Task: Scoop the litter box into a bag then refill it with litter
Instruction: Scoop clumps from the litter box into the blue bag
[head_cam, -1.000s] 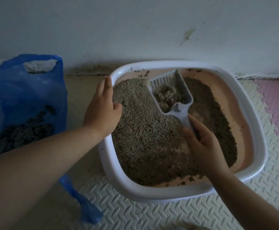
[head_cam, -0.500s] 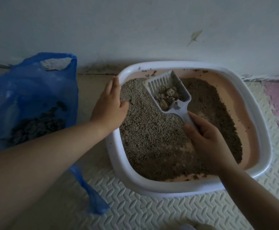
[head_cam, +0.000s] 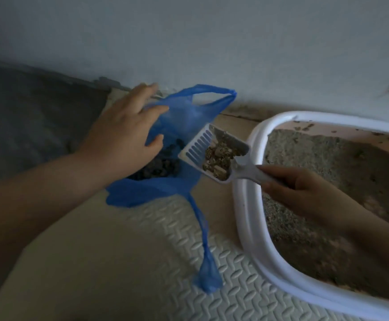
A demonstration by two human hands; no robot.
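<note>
A white-rimmed litter box (head_cam: 246, 205) with a pink inside stands at the right, holding grey litter (head_cam: 323, 172). My right hand (head_cam: 297, 188) grips the handle of a white slotted scoop (head_cam: 214, 151); clumps lie in the scoop, which hangs past the box's left rim, beside the mouth of a blue plastic bag (head_cam: 184, 117). Dark clumps (head_cam: 163, 167) lie inside the bag. My left hand (head_cam: 124, 133) hovers at the bag's left edge with its fingers spread, touching or nearly touching the plastic.
A pale wall runs along the back. The floor is a cream embossed foam mat (head_cam: 142, 262). A dark grey surface (head_cam: 27, 117) lies at the far left. One bag handle (head_cam: 207, 269) trails toward me across the mat.
My right hand has lifted the loaded scoop out of the box and carried it left to the bag. My left hand has left the box rim and gone to the bag.
</note>
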